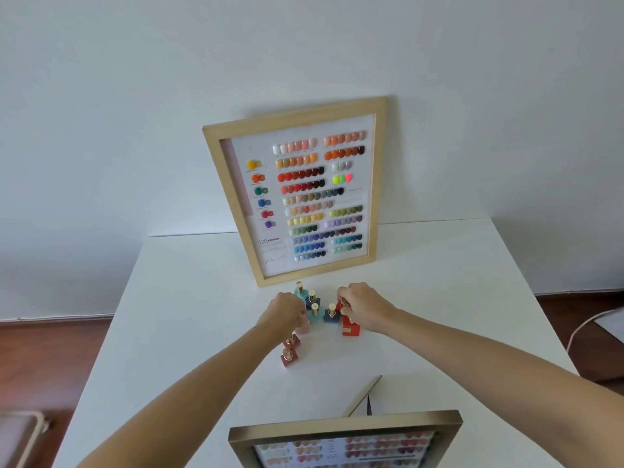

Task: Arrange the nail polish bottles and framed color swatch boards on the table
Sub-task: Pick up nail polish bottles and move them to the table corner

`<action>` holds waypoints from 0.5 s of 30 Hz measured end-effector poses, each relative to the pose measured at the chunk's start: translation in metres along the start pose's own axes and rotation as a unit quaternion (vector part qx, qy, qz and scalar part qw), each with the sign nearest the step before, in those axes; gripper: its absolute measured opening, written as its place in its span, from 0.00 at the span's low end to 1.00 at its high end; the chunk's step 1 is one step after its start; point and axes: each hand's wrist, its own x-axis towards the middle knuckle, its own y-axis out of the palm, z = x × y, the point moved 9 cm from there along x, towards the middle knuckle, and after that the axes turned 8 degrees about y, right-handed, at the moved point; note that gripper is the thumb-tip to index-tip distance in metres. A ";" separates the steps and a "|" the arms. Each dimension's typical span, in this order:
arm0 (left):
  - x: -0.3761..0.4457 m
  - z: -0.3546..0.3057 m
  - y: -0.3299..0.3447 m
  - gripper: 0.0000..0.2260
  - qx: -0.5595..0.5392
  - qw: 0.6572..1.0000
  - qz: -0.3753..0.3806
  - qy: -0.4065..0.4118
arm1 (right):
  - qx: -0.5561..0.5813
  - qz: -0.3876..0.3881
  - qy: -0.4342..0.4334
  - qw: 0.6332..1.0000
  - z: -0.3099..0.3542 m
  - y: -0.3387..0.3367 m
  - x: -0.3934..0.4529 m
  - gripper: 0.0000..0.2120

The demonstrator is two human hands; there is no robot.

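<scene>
- We see the nail polish bottles (315, 310) clustered on the white worktop (439, 298), just in front of the wood-framed swatch board (292, 194) that leans upright against the wall.
- A second swatch board (344, 437), in a darker frame, stands at the near edge of the worktop, close under the camera.
- Our left hand (287, 314) curls over the left side of the cluster; it seems to grip a pale bottle beneath the fingers, though the bottle is mostly hidden and we cannot be sure.
- Our right hand (363, 307) is closed around the gold cap of a red bottle (349, 327) at the right of the group.
- Two dark red bottles (289, 351) stand a little nearer to us, below the left wrist.
- We judge the main risk to be crowding: the bottles stand almost touching, so a lift or slide by either hand could knock a neighbour over.
- The left forearm passes right above the two dark red bottles and could sweep them aside.
- A toppled bottle could roll against the leaning board and shift its foot.
</scene>
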 end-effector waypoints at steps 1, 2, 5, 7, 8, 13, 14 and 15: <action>-0.001 -0.001 -0.001 0.09 0.009 1.000 0.002 0.004 | -0.003 -0.005 -0.003 1.000 0.000 -0.001 0.000 0.06; -0.002 -0.002 -0.003 0.08 0.020 1.000 0.004 0.007 | -0.006 -0.007 -0.006 1.000 0.000 -0.001 0.000 0.06; -0.003 -0.003 -0.009 0.09 0.037 0.999 -0.001 0.025 | -0.005 -0.011 -0.007 1.000 -0.006 -0.004 -0.002 0.07; -0.005 -0.006 -0.016 0.09 0.052 0.998 0.001 0.037 | 0.003 -0.016 -0.003 1.000 -0.013 -0.010 -0.005 0.07; -0.006 -0.009 -0.022 0.10 0.055 0.998 0.001 0.042 | 0.009 -0.019 0.001 1.000 -0.017 -0.015 -0.008 0.07; -0.008 -0.030 -0.062 0.11 0.079 0.994 -0.026 0.066 | 0.054 -0.049 0.039 0.997 -0.059 -0.050 -0.026 0.08; -0.008 -0.038 -0.070 0.12 0.088 0.993 -0.031 0.073 | 0.058 -0.056 0.047 0.996 -0.069 -0.057 -0.032 0.08; -0.008 -0.046 -0.077 0.12 0.094 0.992 -0.036 0.081 | 0.062 -0.063 0.057 0.994 -0.081 -0.065 -0.038 0.09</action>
